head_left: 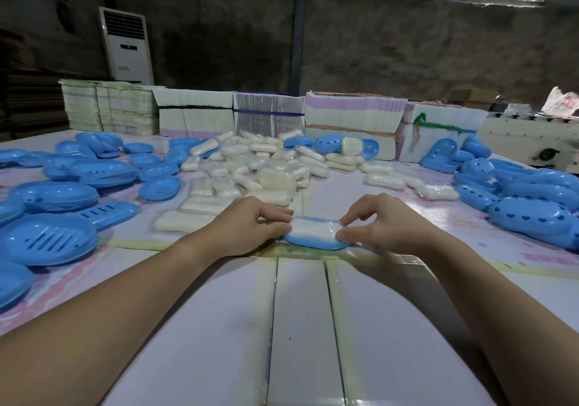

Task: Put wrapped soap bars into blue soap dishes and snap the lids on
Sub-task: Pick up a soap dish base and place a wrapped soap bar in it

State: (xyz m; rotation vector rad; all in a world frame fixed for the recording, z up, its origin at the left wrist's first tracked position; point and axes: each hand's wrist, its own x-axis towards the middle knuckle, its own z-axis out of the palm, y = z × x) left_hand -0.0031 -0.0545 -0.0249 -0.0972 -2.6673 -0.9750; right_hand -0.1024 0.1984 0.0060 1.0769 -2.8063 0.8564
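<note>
Both my hands are on the one dish right now. My left hand (250,227) pinches the left end of the wrapped soap bar (315,231), thumb underneath at the rim and the fingers curled over the top. My right hand (385,224) does the same at the right end, thumb and forefinger nipped onto the wrapper's edge, the other fingers arched above. The bar lies lengthwise in the blue soap dish (308,242), which rests on the table (300,311) just ahead of me, between my wrists.

I judge this to be the seating step: the bar is in, no lid is on yet. To do it well I want the bar flat and centred, and the loose film at both ends tucked down inside the rim, because any wrapper trapped on the edge would likely keep a lid from snapping shut. So I press evenly at both ends rather than at one, so the bar doesn't tip up.

Next I need a lid. Blue pieces lie heaped on my left (56,236) and on my right (532,217); I can't tell from here which are lids and which are bases. The pile of wrapped bars (250,170) waits beyond the dish, near enough to reach. When the lid comes, I'd line up its outline with the dish first, then push straight down.
</note>
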